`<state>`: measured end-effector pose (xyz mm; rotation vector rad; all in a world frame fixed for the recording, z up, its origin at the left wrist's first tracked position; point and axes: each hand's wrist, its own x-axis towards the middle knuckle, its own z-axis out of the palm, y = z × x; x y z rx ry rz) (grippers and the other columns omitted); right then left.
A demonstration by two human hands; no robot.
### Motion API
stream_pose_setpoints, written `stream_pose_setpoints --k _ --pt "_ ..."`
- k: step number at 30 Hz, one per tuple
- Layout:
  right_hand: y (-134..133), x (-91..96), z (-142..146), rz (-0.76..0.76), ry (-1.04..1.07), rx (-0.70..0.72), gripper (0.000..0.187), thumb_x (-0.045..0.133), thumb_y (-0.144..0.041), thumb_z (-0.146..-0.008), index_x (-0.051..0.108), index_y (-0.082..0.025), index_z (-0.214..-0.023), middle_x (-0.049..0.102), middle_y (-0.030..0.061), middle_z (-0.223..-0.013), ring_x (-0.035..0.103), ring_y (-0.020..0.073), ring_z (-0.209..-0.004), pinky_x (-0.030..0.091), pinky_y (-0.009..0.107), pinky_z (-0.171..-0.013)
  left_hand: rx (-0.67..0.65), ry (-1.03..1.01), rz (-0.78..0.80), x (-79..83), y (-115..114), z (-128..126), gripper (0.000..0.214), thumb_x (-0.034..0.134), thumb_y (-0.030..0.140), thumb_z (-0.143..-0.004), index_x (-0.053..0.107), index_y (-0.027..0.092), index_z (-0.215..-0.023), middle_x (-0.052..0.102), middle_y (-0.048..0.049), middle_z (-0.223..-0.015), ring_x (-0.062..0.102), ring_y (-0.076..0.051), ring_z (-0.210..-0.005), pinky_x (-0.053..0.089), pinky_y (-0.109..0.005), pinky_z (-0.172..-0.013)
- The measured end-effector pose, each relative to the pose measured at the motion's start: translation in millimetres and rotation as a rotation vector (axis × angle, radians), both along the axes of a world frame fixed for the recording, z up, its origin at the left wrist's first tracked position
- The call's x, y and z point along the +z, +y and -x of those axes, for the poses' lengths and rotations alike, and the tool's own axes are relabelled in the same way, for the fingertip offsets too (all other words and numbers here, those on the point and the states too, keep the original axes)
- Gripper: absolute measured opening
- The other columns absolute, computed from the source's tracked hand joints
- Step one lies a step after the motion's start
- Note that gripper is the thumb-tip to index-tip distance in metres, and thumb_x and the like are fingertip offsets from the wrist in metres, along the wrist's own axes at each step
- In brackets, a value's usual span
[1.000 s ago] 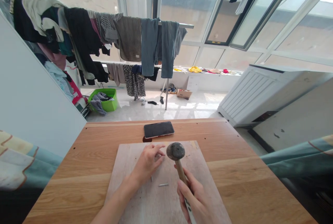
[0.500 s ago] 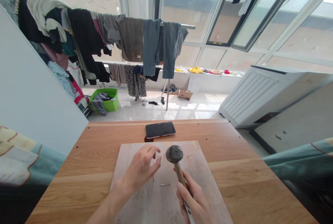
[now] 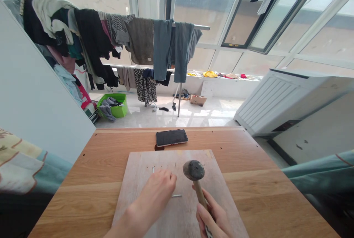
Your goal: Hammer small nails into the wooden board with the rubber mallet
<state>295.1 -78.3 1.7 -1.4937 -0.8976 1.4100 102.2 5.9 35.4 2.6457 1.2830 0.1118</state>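
My right hand [image 3: 212, 214] grips the pale handle of a rubber mallet [image 3: 194, 170], its dark rounded head raised over the right part of a whitish wooden board [image 3: 193, 208]. Over the middle of the board is my left hand [image 3: 160, 188], its fingers curled in and their tips hidden, so anything pinched there cannot be made out. Beside its fingers lies a nail [image 3: 177, 195], partly covered by the hand. Just behind the knuckles shows another nail [image 3: 153, 170]. A small nail [image 3: 175, 164] stands at the board's far side, near a row of several small dark spots.
A black phone [image 3: 171, 137] lies on the wooden table [image 3: 249, 190] beyond the board. Past the table are a laden clothes rack [image 3: 201, 27], a green basket [image 3: 119, 109] and a small cardboard box [image 3: 198, 100]. Curtains hang at both sides.
My left hand has gone from open fingers to a curled shape and shifted right and nearer, partly covering the lying nail. The mallet has moved slightly right and its head has tilted.
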Motion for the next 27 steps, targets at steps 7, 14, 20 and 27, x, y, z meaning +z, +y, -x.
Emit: stream_pose_setpoints --k 7,14,20,27 --pt "0.6 0.3 0.3 -0.031 0.015 0.003 0.081 0.067 -0.076 -0.08 0.065 -0.015 -0.133 0.041 -0.0095 -0.054 0.034 0.0086 -0.04 0.031 0.019 -0.036 0.322 -0.783 0.228 -11.2 39.9 25.0 0.01 0.057 0.015 -0.085 0.065 0.02 -0.084 0.07 -0.0002 -0.083 0.065 -0.016 -0.077 0.051 -0.027 -0.075" --pt "2.1 0.8 3.7 -0.002 0.044 0.028 0.085 0.067 -0.076 -0.081 0.062 -0.013 -0.139 0.043 -0.0097 -0.053 0.033 0.0073 -0.04 0.031 0.019 -0.038 0.333 -0.851 0.264 -32.3 42.6 26.7 0.011 0.056 0.021 -0.086 0.067 0.02 -0.086 0.071 -0.001 -0.083 0.063 -0.015 -0.072 0.051 -0.027 -0.071" --pt "4.9 0.1 5.6 0.011 0.089 0.009 0.089 0.071 -0.077 -0.079 0.06 -0.014 -0.14 0.047 -0.0093 -0.057 0.035 0.0061 -0.038 0.034 0.018 -0.035 0.333 -0.838 0.272 -30.7 40.6 27.0 0.012 0.056 0.023 -0.088 0.067 0.019 -0.086 0.07 -0.0014 -0.081 0.062 -0.015 -0.069 0.049 -0.027 -0.07" --pt "14.1 3.4 10.8 -0.007 0.081 0.063 0.084 0.067 -0.073 -0.085 0.055 -0.014 -0.144 0.053 -0.0079 -0.059 0.042 0.0056 -0.031 0.032 0.017 -0.032 0.305 -0.752 0.202 -33.6 40.0 24.9 0.011 0.055 0.017 -0.086 0.066 0.02 -0.085 0.07 -0.0035 -0.084 0.064 -0.019 -0.077 0.049 -0.029 -0.073"
